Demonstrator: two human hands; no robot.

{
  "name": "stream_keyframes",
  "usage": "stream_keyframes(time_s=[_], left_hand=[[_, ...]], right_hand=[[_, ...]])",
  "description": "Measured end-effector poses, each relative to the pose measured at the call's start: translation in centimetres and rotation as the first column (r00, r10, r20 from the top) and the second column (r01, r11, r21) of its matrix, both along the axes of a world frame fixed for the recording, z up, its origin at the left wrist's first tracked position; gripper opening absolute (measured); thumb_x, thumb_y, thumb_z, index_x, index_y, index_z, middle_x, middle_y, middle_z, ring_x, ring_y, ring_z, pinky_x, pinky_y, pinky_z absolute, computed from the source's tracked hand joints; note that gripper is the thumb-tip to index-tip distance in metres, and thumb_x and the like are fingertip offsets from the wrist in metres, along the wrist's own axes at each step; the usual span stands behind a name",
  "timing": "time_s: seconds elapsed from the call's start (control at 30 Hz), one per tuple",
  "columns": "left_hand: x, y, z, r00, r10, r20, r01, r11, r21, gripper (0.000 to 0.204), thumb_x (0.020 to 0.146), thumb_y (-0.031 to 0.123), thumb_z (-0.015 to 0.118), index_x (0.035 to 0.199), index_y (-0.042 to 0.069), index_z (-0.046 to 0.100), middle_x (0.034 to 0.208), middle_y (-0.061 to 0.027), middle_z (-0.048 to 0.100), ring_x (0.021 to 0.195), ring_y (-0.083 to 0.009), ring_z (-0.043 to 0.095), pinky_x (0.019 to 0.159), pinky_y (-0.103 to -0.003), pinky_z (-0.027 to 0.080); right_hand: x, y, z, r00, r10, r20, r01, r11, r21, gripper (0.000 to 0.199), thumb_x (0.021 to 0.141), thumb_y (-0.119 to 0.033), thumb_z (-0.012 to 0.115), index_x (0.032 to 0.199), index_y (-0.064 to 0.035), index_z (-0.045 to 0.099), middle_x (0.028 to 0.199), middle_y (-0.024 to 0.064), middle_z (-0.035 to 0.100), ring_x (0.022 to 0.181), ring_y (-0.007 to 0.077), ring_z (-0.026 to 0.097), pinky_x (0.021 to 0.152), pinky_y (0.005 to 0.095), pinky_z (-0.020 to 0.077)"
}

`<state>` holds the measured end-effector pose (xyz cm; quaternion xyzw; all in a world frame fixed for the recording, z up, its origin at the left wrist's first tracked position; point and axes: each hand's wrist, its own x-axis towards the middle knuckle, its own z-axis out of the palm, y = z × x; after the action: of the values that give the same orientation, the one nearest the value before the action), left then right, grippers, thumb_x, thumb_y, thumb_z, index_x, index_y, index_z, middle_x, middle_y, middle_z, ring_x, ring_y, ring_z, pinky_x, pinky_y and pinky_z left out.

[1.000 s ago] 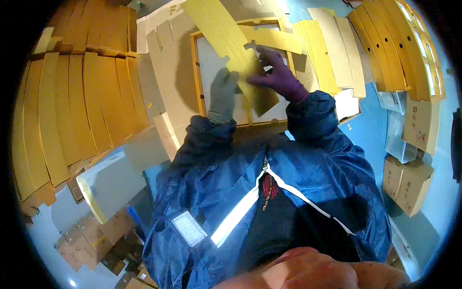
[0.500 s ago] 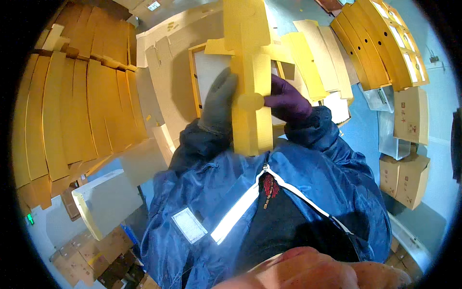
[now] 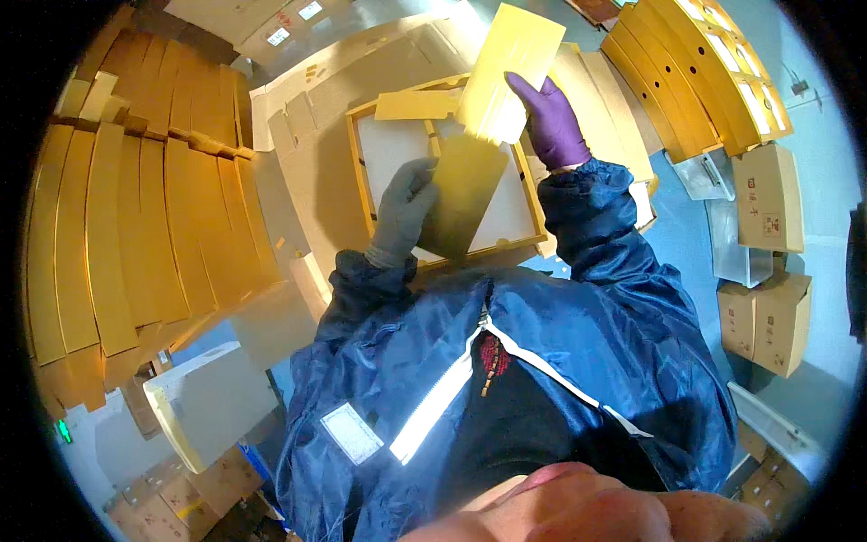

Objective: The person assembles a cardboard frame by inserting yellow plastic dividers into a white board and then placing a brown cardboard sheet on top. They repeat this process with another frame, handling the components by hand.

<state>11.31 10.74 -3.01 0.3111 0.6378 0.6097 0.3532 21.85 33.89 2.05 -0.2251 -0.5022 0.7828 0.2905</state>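
Observation:
A long yellow cardboard sheet [image 3: 517,56] slants in front of me, bent across its middle. Its upper panel catches bright light, and its lower panel lies in shadow. My right hand [image 3: 553,122], in a purple glove, grips the right edge of the upper panel with the thumb on its face. My left hand [image 3: 402,210], in a grey glove, has its fingers curled at the left edge of the lower panel. Beneath the sheet is a shallow yellow-rimmed tray [image 3: 366,181] with a pale inside. A small yellow cardboard strip [image 3: 411,106] lies across the tray's far side.
Tall stacks of brown cardboard [image 3: 172,208] stand at the left. The tray rests on opened-out cardboard [image 3: 312,135]. At the right are yellow boxes with round holes [image 3: 668,77], clear plastic bins [image 3: 741,253] and brown cartons [image 3: 768,203]. A pale panel [image 3: 212,388] sits lower left.
The yellow cardboard has tilted from upright to a rightward slant and bends at its middle. My right hand has moved up along it. More of the tray shows.

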Motion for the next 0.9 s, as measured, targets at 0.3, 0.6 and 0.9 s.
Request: stream_keyframes(time_s=[0.3, 0.6, 0.9], left_hand=[[-3.1, 5.2, 5.0, 0.983, 0.098, 0.153, -0.129, 0.969, 0.211, 0.026, 0.096, 0.015, 0.061, 0.120, 0.005, 0.064, 0.109, -0.0036, 0.067, 0.095, -0.0118, 0.063, 0.082, -0.027, 0.051], [-0.8, 5.0, 6.2, 0.853, -0.235, 0.467, 0.017, 0.905, 0.424, 0.037, 0.095, 0.013, 0.055, 0.129, -0.002, 0.056, 0.122, -0.0103, 0.064, 0.110, -0.0195, 0.061, 0.098, -0.033, 0.047], [-0.4, 5.3, 3.7, 0.940, 0.319, 0.120, -0.340, 0.892, 0.298, 0.022, 0.097, 0.012, 0.060, 0.115, 0.000, 0.058, 0.105, -0.0094, 0.065, 0.093, -0.0173, 0.065, 0.078, -0.030, 0.056]], right_hand=[[-0.5, -1.8, 1.7, 0.936, 0.278, 0.218, -0.350, 0.813, 0.466, 0.037, 0.093, -0.028, 0.067, 0.119, -0.0021, 0.065, 0.107, 0.0057, 0.068, 0.099, 0.0135, 0.061, 0.090, 0.0287, 0.0474], [1.6, -3.9, 1.4, 0.900, 0.396, -0.179, -0.424, 0.893, -0.154, 0.031, 0.096, -0.019, 0.060, 0.122, -0.0020, 0.061, 0.116, 0.0071, 0.064, 0.112, 0.0170, 0.059, 0.099, 0.0302, 0.0444], [0.6, -4.3, -1.1, 0.926, -0.098, 0.364, -0.314, 0.333, 0.889, 0.091, 0.070, -0.029, 0.089, 0.142, -0.0027, 0.039, 0.123, 0.0254, 0.061, 0.111, 0.0434, 0.061, 0.093, 0.0440, 0.0526]])
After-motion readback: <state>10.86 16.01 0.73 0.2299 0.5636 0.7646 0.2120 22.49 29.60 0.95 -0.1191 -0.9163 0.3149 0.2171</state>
